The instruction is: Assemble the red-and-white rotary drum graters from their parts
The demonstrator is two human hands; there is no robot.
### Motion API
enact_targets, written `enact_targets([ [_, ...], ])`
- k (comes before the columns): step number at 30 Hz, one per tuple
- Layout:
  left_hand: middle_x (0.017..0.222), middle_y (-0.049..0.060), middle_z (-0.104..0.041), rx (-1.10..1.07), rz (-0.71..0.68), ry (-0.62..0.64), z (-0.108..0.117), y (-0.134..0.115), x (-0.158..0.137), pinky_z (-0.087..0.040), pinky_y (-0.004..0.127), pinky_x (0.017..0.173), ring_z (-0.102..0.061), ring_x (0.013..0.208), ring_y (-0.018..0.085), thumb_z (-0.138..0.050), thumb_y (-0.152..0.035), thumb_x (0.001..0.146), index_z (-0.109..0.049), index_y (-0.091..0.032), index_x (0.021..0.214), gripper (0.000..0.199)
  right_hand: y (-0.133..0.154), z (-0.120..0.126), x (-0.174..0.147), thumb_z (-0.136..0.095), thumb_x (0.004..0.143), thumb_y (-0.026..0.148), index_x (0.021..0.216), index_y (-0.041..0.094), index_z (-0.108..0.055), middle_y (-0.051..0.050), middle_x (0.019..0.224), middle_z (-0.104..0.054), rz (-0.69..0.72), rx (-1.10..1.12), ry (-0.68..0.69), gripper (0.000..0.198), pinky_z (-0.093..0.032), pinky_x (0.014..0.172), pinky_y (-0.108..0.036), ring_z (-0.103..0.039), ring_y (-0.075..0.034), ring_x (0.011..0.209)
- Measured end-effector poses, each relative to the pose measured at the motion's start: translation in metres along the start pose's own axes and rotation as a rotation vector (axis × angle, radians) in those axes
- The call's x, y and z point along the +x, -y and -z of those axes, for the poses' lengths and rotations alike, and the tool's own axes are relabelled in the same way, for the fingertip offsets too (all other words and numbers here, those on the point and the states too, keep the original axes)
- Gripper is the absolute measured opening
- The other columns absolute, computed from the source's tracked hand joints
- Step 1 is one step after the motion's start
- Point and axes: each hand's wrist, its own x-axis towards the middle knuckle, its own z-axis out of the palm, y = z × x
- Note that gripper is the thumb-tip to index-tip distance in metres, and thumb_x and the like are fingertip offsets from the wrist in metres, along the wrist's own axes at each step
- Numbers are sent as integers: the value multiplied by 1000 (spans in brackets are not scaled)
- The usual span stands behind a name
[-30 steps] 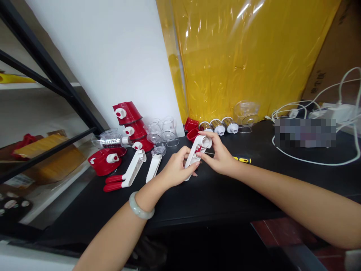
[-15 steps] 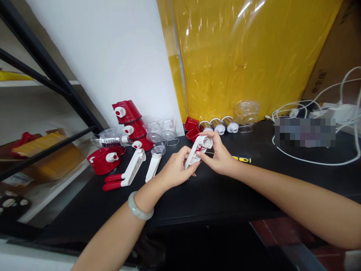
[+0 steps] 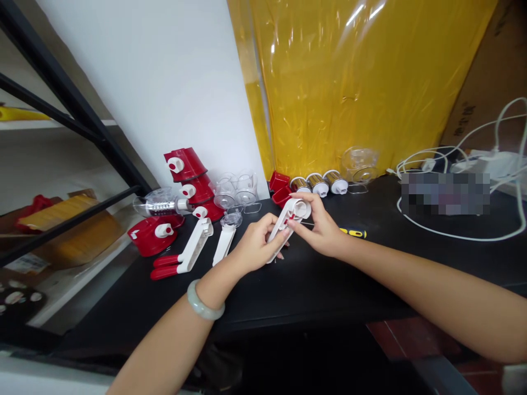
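Between both hands, above the black table, is a white plastic grater handle (image 3: pixel 281 231) with a round ring end and a small red part inside. My left hand (image 3: pixel 260 241) is closed on its lower end, thumb on top. My right hand (image 3: pixel 317 226) grips the ring end, its thumb pressing by the red part. Behind my right hand lies a screwdriver (image 3: pixel 353 233) with a yellow and dark handle. Left of my hands lie a short white handle piece (image 3: pixel 224 245) and white crank handles with red grips (image 3: pixel 186 255).
Stacked red grater bodies (image 3: pixel 187 178) stand at the back left, beside clear plastic parts (image 3: pixel 236 189). Metal grating drums (image 3: pixel 318 184) and red pushers (image 3: pixel 280 186) line the yellow-wrapped panel (image 3: pixel 362 82). White cables (image 3: pixel 444 236) spread at right; a black metal frame (image 3: pixel 78 93) rises at left.
The white handle has tilted slightly between my hands, and my left thumb has shifted up over its side. The things on the table stay as they were.
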Motion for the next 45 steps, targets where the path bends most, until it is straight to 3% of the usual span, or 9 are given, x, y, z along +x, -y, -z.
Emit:
enact_targets([
  [5, 70, -1, -65, -20, -12, -45, 2, 6, 2, -48, 20, 45, -61, 49, 10, -56, -43, 90, -52, -19, 90, 25, 1, 1, 0, -56, 92, 29, 136, 25, -37, -11, 128, -53, -4, 59, 33, 48, -48, 101, -42, -57, -23, 117],
  [13, 63, -4, -61, 125, -49, -86, 6, 3, 2, -42, 20, 49, -57, 50, 10, -56, -38, 90, -52, -19, 85, 21, -1, -1, -1, -58, 90, 25, 137, 25, -38, -12, 130, -53, 27, 31, 39, 51, -46, 104, -43, -56, -24, 118],
  [22, 62, -4, -58, 285, -100, -91, 9, 5, 2, -39, 21, 52, -54, 52, 10, -50, -37, 92, -52, -19, 84, 20, -1, 0, -1, -57, 89, 24, 135, 23, -40, -12, 123, -55, 78, -47, 21, 49, -50, 96, -42, -57, -24, 113],
  [39, 61, -3, -57, 547, -110, -119, 11, -2, 1, -33, 22, 52, -50, 52, 11, -47, -40, 92, -55, -20, 84, 23, -1, 0, 0, -57, 89, 23, 134, 23, -40, -12, 123, -54, 101, -67, 10, 49, -49, 98, -44, -56, -24, 115],
  [42, 60, -4, -55, 637, -117, -179, 18, -4, 2, -31, 22, 52, -48, 50, 11, -48, -41, 91, -56, -20, 85, 23, -3, -1, -1, -58, 89, 24, 137, 25, -36, -12, 127, -50, 68, -35, 14, 53, -49, 98, -44, -55, -24, 115],
  [45, 58, -4, -54, 684, -127, -323, 31, -2, 4, -31, 23, 52, -48, 50, 12, -48, -42, 91, -56, -20, 82, 26, -9, -3, -2, -58, 89, 24, 140, 26, -30, -12, 124, -46, 38, 4, -14, 58, -53, 91, -42, -56, -22, 109],
])
